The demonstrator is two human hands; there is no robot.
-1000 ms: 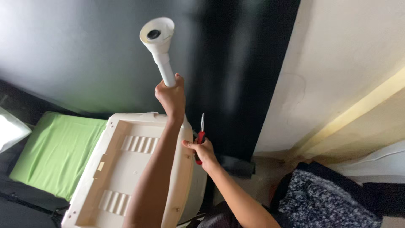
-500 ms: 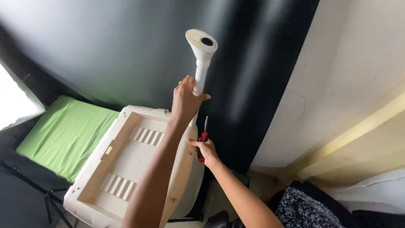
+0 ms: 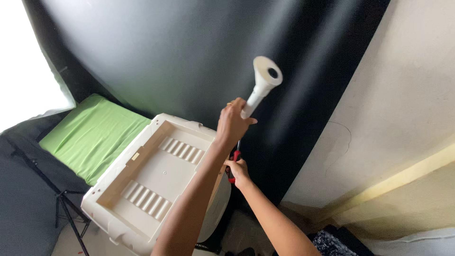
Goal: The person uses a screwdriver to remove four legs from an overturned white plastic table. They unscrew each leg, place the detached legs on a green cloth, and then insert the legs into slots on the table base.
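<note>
My left hand (image 3: 232, 124) is shut around a white plastic tube leg (image 3: 263, 80) with a flared round foot. The leg points up and to the right from the far corner of a cream plastic panel (image 3: 151, 175), which lies with its ribbed underside up. Just below, at the panel's right edge, my right hand (image 3: 239, 171) grips a red-handled screwdriver (image 3: 234, 156). Its shaft is hidden behind my left wrist.
A black backdrop (image 3: 166, 57) hangs behind the panel, beside a cream wall (image 3: 403, 95) on the right. A green cloth (image 3: 92, 135) lies to the left, with a black tripod stand (image 3: 66, 208) below it. Dark speckled fabric (image 3: 332, 244) is at the bottom right.
The white leg has swung from leaning left to leaning right, with my left hand still on it. The view has shifted, and the screwdriver shaft is now hidden behind my left wrist.
</note>
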